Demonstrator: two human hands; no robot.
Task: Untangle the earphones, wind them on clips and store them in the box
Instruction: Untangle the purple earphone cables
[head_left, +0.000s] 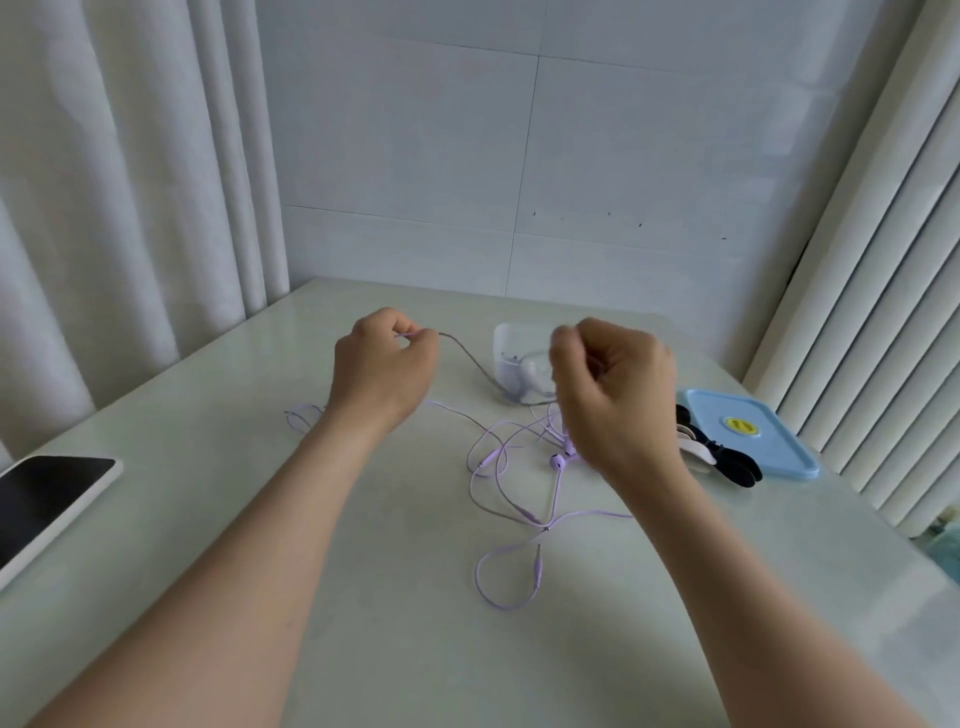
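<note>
- Left hand (384, 366): raised above the desk (208, 519), thumb and forefinger pinching one end of a grey earphone cable (470, 364).
- Right hand (615, 389): raised, fingers curled tight, gripping the same cable further along. The cable sags between the two hands.
- Purple earphones (501, 470): a loose tangle lying on the desk below and between the hands, plug end nearest the person.
- Box (506, 338): clear, lidless, standing on the desk just behind the right hand.
- Clips (732, 465): black and white, piled against the left edge of the blue lid (753, 431).
- Phone (47, 499): face up, at the desk's left edge.
</note>
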